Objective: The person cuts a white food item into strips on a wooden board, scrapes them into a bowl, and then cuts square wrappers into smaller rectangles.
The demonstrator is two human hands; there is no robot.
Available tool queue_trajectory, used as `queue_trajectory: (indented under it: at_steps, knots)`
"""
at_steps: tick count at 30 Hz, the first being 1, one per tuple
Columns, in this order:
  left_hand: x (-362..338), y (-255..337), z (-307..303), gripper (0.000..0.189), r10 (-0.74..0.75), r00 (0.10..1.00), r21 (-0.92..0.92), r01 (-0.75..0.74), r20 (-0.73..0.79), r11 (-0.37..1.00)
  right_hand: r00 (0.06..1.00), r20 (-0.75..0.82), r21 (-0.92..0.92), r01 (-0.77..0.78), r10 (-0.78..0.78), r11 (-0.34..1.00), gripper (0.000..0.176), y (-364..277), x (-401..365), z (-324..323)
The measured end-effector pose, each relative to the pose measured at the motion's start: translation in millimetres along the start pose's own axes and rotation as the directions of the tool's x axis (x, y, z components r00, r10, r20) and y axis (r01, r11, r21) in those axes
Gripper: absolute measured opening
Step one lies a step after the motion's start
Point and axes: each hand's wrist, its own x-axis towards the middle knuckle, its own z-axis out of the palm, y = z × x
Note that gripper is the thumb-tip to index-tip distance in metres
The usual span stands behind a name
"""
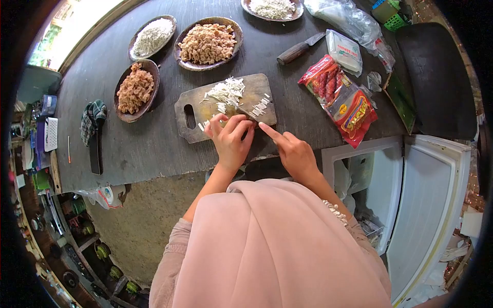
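Head view: on the dark table [138, 149] we see the wooden board [255, 85] lying lengthwise from left to right. Our right hand [299, 156], nearer the grip, appears closed round the hidden handle of the knife [247, 113], whose blade slants forward and left; our left hand [232, 142] curls beside it, though we cannot tell whether its fingers pinch any pale strips [228, 91].

Dark table [149, 149] beside an open white fridge [429, 195].
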Motion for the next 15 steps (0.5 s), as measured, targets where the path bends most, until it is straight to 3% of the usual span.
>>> queue_trajectory:
  at_steps: [10, 15]
  knots:
    - [-2.6, -0.9, 3.5, 0.01, 0.013, 1.0, 0.011, -0.012, -0.01, 1.0, 0.999, 0.031, 0.039, -0.028, 0.027, 0.999, 0.07, -1.2, -3.5, -5.9]
    - [-2.2, 0.0, 3.6, 0.01, 0.015, 1.0, 0.007, -0.015, -0.011, 1.0, 0.999, 0.002, 0.023, 0.036, -0.036, 0.999, 0.073, 6.4, 3.2, 1.5]
